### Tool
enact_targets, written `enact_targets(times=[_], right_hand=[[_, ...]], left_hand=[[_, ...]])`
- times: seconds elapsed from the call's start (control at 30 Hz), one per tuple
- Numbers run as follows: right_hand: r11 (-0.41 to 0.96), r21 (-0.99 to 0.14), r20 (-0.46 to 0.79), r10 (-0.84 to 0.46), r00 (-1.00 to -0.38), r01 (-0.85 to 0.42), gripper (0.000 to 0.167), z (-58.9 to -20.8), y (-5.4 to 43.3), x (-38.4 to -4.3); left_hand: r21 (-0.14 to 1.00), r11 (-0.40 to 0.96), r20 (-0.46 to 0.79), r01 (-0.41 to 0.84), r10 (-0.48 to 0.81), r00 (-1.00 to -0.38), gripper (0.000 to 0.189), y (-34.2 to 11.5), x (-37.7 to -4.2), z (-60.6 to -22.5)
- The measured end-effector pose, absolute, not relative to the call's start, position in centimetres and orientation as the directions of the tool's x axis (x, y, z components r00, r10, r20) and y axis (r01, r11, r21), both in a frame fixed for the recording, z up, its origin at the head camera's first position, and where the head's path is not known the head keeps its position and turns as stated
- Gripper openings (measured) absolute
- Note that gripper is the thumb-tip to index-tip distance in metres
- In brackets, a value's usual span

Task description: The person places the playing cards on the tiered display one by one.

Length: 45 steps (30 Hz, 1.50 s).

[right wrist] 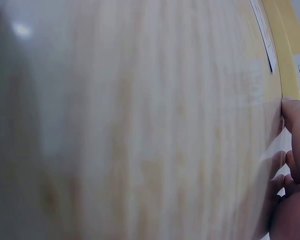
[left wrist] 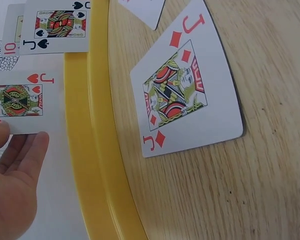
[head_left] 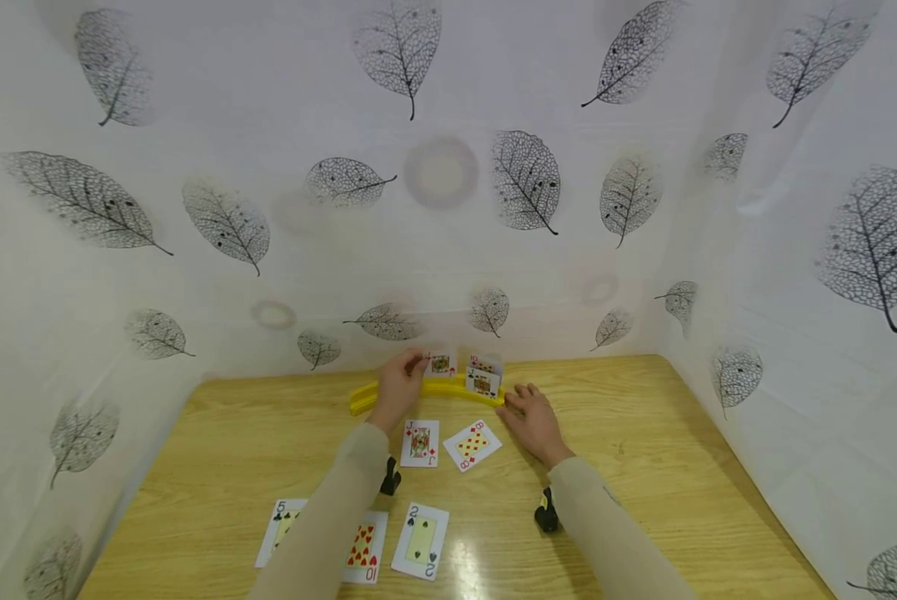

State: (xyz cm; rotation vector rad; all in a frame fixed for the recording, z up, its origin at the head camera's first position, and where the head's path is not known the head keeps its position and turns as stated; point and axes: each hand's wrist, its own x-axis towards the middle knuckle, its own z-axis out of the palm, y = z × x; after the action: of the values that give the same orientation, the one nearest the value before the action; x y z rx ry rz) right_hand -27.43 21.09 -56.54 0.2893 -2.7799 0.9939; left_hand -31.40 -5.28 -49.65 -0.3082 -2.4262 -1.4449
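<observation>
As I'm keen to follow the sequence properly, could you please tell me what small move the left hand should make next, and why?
Probably lower the jack of hearts into the yellow holder: the left hand pinches it, its lower edge appears short of the holder, and the jack of spades already stands there.

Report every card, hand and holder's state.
Jack of hearts, upright
Holder, bearing cards
Jack of spades, standing
Rear ten, standing
Jack of diamonds, face up
Eight of diamonds, face up
Two of spades, face up
Ten of hearts, face up, partly hidden
Five of clubs, face up, partly hidden
Left hand, pinching jack of hearts
Right hand, touching holder
</observation>
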Motion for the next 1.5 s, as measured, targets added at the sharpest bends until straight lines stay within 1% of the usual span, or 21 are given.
enact_targets(times=[0.33, 0.73, 1.1, 1.5], right_hand=[[0.759, -0.608, 0.221, -0.117, -0.968, -0.231, 0.046, -56.7, 21.0, -27.5], [0.762, -0.611, 0.206, -0.109, -0.972, -0.215, 0.046, -56.8, 21.1, -27.5], [0.758, -0.613, 0.215, -0.11, -0.97, -0.221, 0.046, -56.9, 21.0, -27.6], [0.761, -0.609, 0.216, -0.114, -0.97, -0.225, 0.046, -56.8, 21.1, -27.6]], left_hand=[[0.816, 0.452, 0.386, 0.36, 0.038, -0.922, 0.014, -4.5, -32.5, -50.3], [0.79, 0.469, 0.415, 0.395, 0.065, -0.907, 0.013, -3.9, -32.6, -50.3], [0.811, 0.464, 0.372, 0.356, 0.059, -0.926, 0.013, -4.0, -32.7, -50.7], [0.806, 0.48, 0.368, 0.346, 0.051, -0.928, 0.012, -4.3, -32.8, -51.4]])
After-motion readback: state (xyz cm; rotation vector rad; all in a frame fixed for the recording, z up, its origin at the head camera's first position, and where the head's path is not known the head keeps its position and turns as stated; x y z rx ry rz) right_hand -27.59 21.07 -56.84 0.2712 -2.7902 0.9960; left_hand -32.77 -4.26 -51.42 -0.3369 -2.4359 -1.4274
